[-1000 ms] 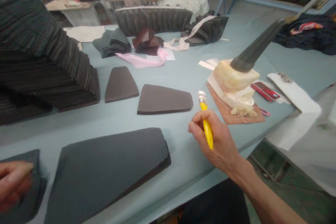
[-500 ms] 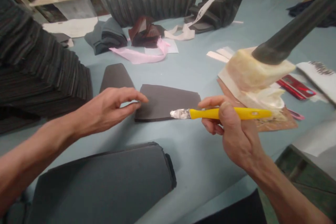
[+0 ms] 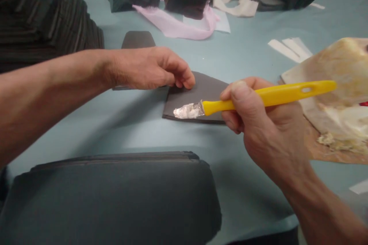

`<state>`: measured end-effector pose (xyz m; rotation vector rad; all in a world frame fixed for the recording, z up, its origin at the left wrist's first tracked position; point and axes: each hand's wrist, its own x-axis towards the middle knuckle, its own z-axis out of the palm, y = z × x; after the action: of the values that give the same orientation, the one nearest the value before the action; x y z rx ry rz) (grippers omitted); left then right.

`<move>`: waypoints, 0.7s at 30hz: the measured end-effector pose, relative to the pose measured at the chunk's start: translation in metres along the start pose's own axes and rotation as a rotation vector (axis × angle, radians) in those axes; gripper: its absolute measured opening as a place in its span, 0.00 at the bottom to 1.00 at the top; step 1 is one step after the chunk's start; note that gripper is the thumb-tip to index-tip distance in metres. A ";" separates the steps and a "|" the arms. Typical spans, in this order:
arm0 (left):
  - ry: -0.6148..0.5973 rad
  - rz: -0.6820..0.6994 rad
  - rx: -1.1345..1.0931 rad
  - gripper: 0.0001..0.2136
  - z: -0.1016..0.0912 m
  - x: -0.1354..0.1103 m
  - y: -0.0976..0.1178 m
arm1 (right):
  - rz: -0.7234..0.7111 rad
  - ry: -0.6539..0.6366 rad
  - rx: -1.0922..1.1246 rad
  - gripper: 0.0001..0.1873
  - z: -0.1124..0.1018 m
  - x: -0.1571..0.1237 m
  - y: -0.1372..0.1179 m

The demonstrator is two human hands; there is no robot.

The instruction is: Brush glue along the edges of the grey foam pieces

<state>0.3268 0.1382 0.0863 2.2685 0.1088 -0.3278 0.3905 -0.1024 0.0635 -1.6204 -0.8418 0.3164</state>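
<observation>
Soft, even indoor light; crisp in the middle, hazy toward the edges.

Light falls from overhead, leaving only faint, soft-edged shadows on the pale blue table (image 3: 253, 57) beneath the left hand (image 3: 149, 69), its forearm, and the right hand (image 3: 267, 130). The yellow brush (image 3: 258, 97) reads bright and saturated, and its paste-coated tip shows a dull sheen. The cream lump (image 3: 339, 69) at the right border is blurred and slightly washed out. The dark fabric stack (image 3: 115, 199) along the bottom is soft and low in detail, and the striped pile (image 3: 43, 19) at upper left turns murky. The wide lens stretches forms near the frame edges.
</observation>
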 end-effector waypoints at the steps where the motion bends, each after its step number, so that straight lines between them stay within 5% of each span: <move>1: 0.002 0.001 0.009 0.21 0.001 0.000 0.000 | -0.004 -0.008 -0.015 0.15 0.003 0.001 -0.001; 10: 0.004 0.004 0.139 0.24 0.005 -0.001 0.011 | -0.040 -0.066 -0.077 0.15 0.024 0.009 -0.002; 21: 0.028 -0.055 0.270 0.26 0.006 0.002 0.013 | -0.118 -0.251 -0.116 0.19 0.001 0.018 -0.006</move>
<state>0.3296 0.1250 0.0910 2.5417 0.1492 -0.3573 0.4006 -0.0889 0.0729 -1.6513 -1.1606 0.3988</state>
